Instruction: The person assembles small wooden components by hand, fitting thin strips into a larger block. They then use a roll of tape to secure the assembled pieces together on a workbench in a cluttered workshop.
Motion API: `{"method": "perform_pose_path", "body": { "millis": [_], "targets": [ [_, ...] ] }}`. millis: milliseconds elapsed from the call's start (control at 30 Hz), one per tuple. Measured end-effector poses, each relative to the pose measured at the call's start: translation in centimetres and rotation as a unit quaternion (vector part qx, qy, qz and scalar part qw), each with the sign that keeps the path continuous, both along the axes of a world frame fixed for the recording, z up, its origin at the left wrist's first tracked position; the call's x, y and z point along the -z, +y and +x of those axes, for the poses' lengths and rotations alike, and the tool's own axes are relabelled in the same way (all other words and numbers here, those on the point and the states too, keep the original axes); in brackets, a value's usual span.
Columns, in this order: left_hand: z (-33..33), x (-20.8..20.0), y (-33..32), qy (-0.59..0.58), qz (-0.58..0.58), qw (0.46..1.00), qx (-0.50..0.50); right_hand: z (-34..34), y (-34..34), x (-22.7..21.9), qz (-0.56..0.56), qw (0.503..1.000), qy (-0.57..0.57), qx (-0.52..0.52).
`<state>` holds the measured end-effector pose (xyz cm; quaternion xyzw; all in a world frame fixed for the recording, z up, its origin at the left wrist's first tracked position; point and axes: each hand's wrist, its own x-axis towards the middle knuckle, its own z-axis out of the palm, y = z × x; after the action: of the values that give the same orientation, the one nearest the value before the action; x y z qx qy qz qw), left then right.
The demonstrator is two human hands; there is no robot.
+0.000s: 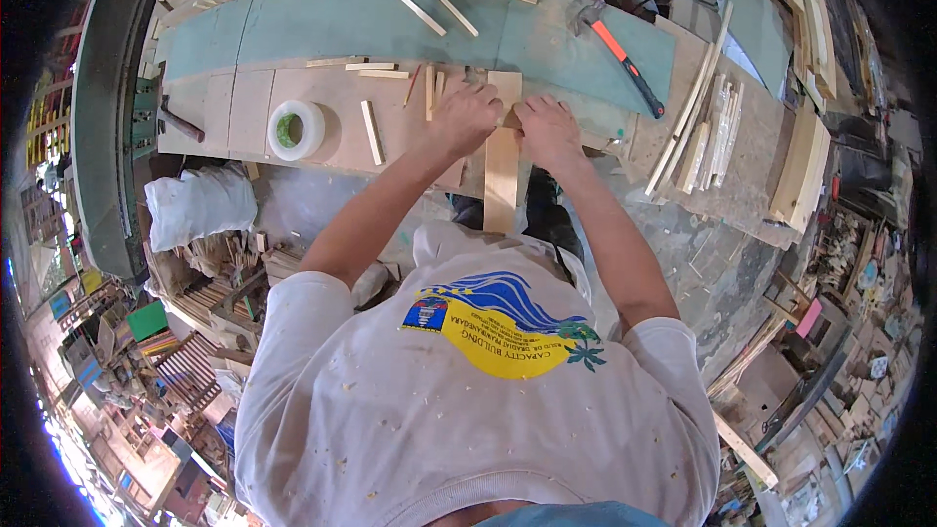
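Observation:
A pale wooden board (502, 181) runs from the bench toward my body, its near end jutting past the bench edge. My left hand (468, 119) is closed with curled fingers at the board's left side. On the opposite side my right hand (549, 129) is closed too, its fingers bent at the board's edge. Between the two hands a small brownish patch or piece lies across the board; its kind I cannot make out. Two short wood strips (430, 94) lie just left of my left hand, beside a thin reddish pencil-like stick (413, 84).
A hammer (623, 59) with an orange and black handle lies at the right. A tape roll (296, 130) and another hammer-like tool (182, 121) rest at the left. Loose strips (420, 14) are scattered on the bench (332, 24). Long wood strips (695, 102) extend at the right.

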<state>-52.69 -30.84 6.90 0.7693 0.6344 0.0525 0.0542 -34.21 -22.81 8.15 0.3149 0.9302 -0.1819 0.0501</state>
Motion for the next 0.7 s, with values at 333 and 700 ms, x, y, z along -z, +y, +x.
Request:
{"method": "perform_pose_path", "body": {
  "millis": [333, 700],
  "targets": [
    [-1.8, -8.1, -1.9, -0.434, 0.141, 0.856, -0.243, -0.5, -1.5, 1.0, -0.240, 0.901, 0.285, 0.221],
    [-1.1, -2.7, -0.9, -0.401, -0.073, 0.911, -0.067, 0.0, -2.7, 5.2, -0.197, 0.910, 0.321, 0.171]
  ]
}}
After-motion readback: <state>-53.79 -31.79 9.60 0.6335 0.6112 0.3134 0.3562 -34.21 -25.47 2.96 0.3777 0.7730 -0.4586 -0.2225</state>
